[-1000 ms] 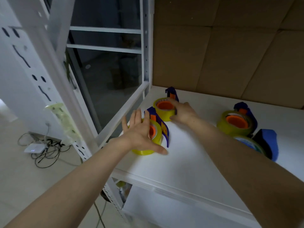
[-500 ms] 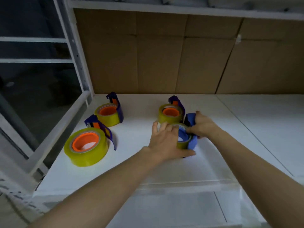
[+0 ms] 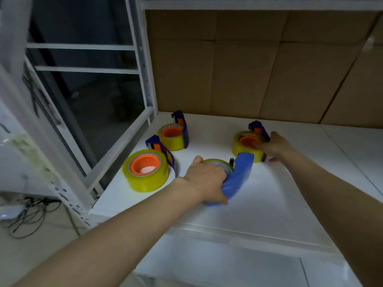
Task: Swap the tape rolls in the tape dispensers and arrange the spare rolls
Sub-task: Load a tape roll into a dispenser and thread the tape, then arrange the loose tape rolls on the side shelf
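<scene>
Several yellow tape rolls in dark blue dispensers lie on the white shelf (image 3: 269, 199). My left hand (image 3: 207, 181) grips the near one, a lighter blue dispenser (image 3: 238, 179) with a yellow roll (image 3: 219, 163) in it. My right hand (image 3: 273, 146) holds the back right roll (image 3: 242, 150) with its orange core; its fingers curl over the roll's top. At the left sit the front left roll (image 3: 145, 175) and the back left roll (image 3: 172, 137), each with an orange core, both untouched.
Brown cardboard (image 3: 259, 69) backs the shelf. A white perforated upright (image 3: 143, 59) and rail mark the shelf's left edge. Cables and a small white box (image 3: 12, 210) lie on the floor at the lower left. A lower shelf (image 3: 228, 264) shows below.
My right hand has left the light blue dispenser and moved back onto the back right roll. My left hand stays on the near dispenser. The view shifted right, then back a little.
</scene>
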`<state>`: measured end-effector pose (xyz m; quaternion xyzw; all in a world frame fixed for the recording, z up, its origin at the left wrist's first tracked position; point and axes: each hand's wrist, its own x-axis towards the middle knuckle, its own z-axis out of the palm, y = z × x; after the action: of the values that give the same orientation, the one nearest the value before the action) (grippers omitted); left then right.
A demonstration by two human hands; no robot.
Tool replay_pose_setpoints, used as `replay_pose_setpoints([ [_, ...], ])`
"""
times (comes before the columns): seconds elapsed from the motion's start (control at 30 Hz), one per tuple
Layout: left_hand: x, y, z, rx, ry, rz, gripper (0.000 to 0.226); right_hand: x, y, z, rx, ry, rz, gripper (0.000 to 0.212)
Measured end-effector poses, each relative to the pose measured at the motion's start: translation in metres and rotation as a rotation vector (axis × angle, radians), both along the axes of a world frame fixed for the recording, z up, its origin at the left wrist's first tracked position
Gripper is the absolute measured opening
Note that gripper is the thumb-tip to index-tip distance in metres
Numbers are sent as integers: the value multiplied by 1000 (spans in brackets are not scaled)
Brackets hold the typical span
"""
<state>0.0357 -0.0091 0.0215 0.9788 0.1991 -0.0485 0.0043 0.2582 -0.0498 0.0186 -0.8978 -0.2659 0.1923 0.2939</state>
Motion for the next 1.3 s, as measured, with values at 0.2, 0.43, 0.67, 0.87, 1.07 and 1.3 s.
replay_pose_setpoints([
  [0.2, -22, 7, 7, 0, 37, 60, 31, -11, 42, -9, 25, 25, 93, 51],
  [0.43, -29, 22, 6, -2, 59, 101, 30, -45, 80, -4, 78, 146, 320, 58],
  [0.67, -29, 31, 8, -22, 79, 104, 33, -52, 76, -2, 116, 216, 278, 82],
  [0.87, 22, 25, 41, -50, -120, 66, 45, -24, 1, 14, 199, 136, 23, 69],
  [1.07, 96, -36, 39, -76, -58, -50, 56, 5, -126, 26, 127, 63, -129, 50],
  [1.3, 201, -197, 29, -187, -78, -225, 48, 71, -332, 26, 167, 2, -330, 43],
])
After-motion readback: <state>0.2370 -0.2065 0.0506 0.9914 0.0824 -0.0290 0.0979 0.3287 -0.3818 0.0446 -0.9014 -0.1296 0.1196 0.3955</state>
